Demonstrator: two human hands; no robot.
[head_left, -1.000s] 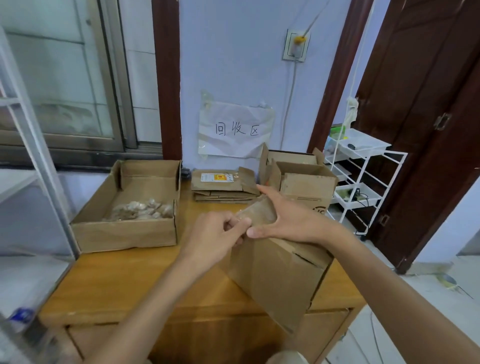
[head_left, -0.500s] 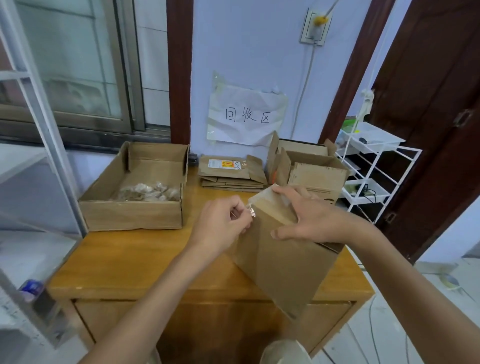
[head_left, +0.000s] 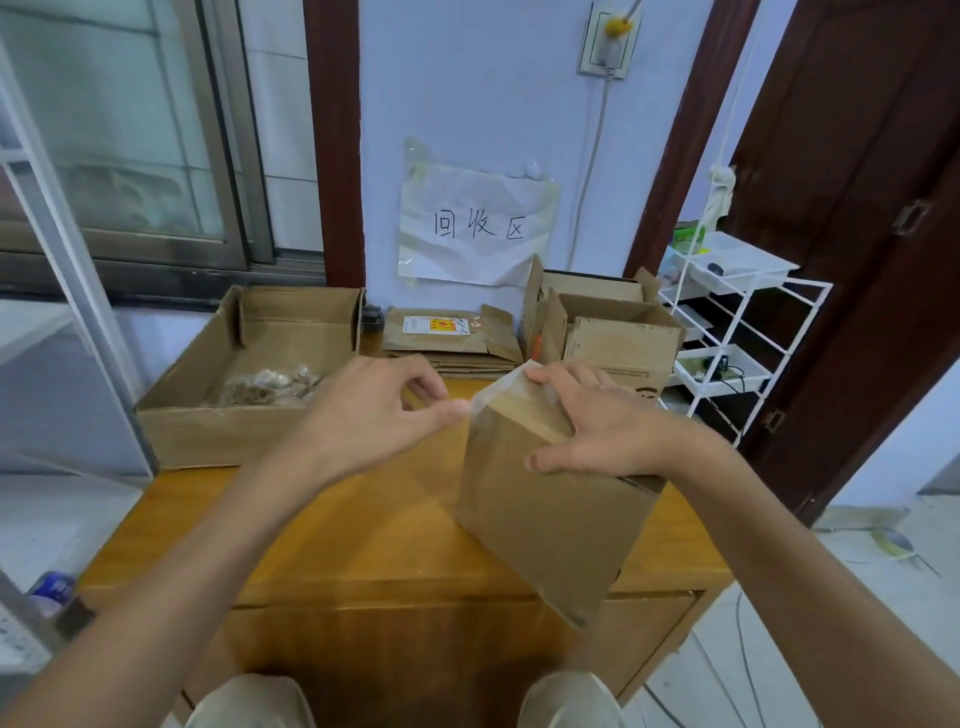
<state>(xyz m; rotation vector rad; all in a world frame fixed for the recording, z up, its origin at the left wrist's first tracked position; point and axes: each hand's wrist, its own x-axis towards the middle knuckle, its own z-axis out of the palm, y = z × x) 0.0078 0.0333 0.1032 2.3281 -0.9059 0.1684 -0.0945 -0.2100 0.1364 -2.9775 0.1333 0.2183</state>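
A brown cardboard box (head_left: 545, 525) stands tilted on one edge at the right of the wooden cabinet top (head_left: 337, 525). My right hand (head_left: 592, 421) grips the box's upper end, fingers over the top and thumb on the near face. Clear tape (head_left: 485, 397) runs over the box's top corner. My left hand (head_left: 379, 415) pinches the loose end of that tape between thumb and forefinger, just left of the corner.
A wide open carton (head_left: 249, 384) holding crumpled tape scraps sits at the left. Flattened cardboard (head_left: 447, 338) lies at the back by the wall. Open boxes (head_left: 608, 327) stand at the back right. A white wire rack (head_left: 727, 332) stands right of the cabinet.
My left hand has pulled the tape end a little to the left off the box corner. My right hand has shifted its hold lower on the box top.
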